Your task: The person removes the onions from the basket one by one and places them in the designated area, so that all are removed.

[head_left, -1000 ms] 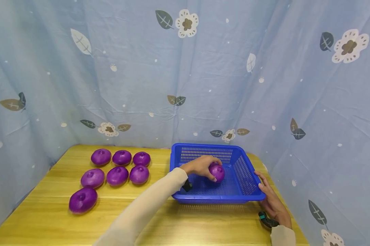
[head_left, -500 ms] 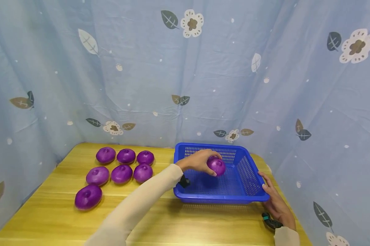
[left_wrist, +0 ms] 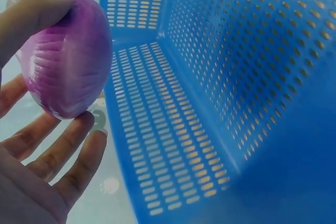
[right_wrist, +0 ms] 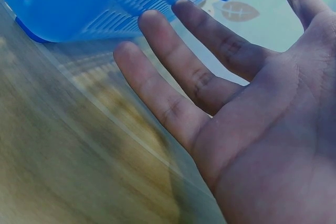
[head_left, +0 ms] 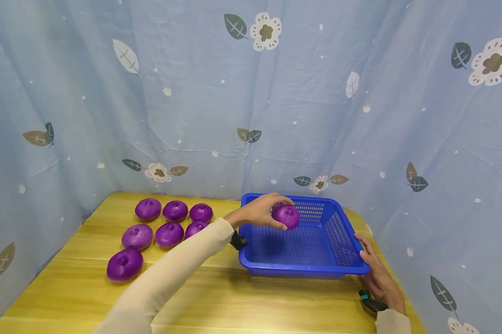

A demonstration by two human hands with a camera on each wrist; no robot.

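My left hand (head_left: 259, 211) grips a purple onion (head_left: 286, 216) between thumb and fingers, holding it over the left part of a blue plastic basket (head_left: 305, 269). The left wrist view shows the thumb on top of the onion (left_wrist: 71, 59) and fingertips under it, beside the perforated basket wall (left_wrist: 168, 129). My right hand (head_left: 378, 273) is at the basket's front right corner, with fingertips at the rim. Seen from the right wrist, three extended fingers (right_wrist: 163, 61) reach toward the outside of the basket wall (right_wrist: 89, 9).
Several more purple onions (head_left: 169, 234) lie in loose rows on the left of the wooden table (head_left: 217, 301). My left sleeve (head_left: 180, 269) partly covers one of them. A blue patterned curtain (head_left: 200, 106) hangs behind the table and along both sides.
My left hand has lifted the onion from near the basket floor, up and to the left. The right hand stays at the basket corner. The whole head view has shifted slightly.
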